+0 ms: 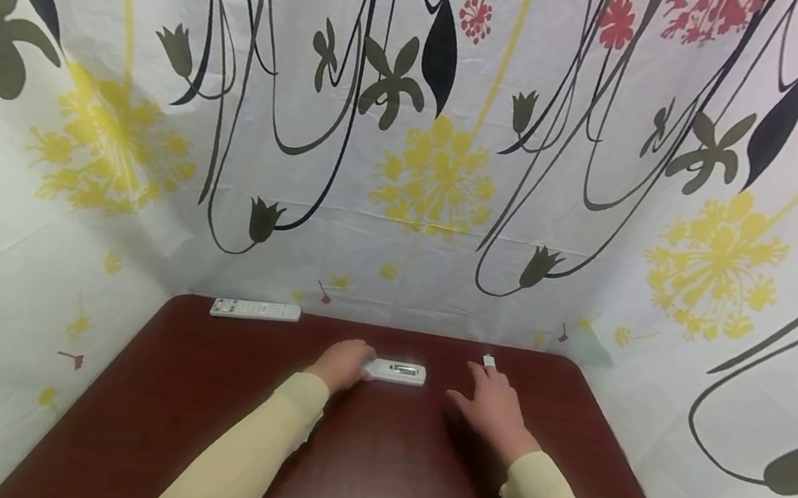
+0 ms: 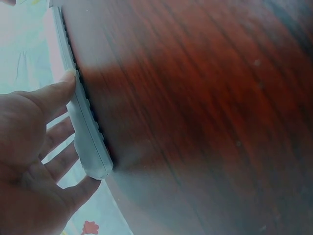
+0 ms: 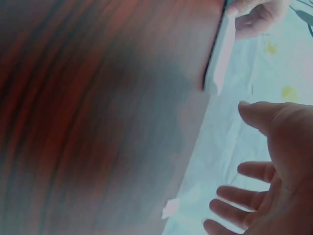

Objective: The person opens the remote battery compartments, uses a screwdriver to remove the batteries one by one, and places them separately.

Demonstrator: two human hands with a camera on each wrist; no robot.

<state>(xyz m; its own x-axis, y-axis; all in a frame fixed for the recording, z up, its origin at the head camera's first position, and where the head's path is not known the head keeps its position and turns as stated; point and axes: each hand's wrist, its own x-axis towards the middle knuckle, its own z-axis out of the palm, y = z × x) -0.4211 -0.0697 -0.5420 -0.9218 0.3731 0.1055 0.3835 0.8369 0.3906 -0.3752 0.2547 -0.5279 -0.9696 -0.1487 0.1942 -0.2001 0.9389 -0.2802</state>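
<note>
A white remote control point(image 1: 396, 371) lies buttons down on the dark red-brown table, an oblong battery compartment showing in its upturned back. My left hand point(image 1: 343, 364) grips its left end. In the left wrist view, the thumb is on one long side of the remote point(image 2: 88, 122) and the other fingers are along the opposite side and end. To the right, my right hand point(image 1: 494, 406) holds nothing, with fingers apart and slightly bent. Just beyond its fingertips lies a small white piece point(image 1: 489, 362), which also shows near the table edge in the right wrist view.
A second white remote point(image 1: 255, 310) lies buttons up along the table's back left edge. A patterned curtain point(image 1: 380, 280) hangs close behind the table point(image 1: 371, 464) and on both sides.
</note>
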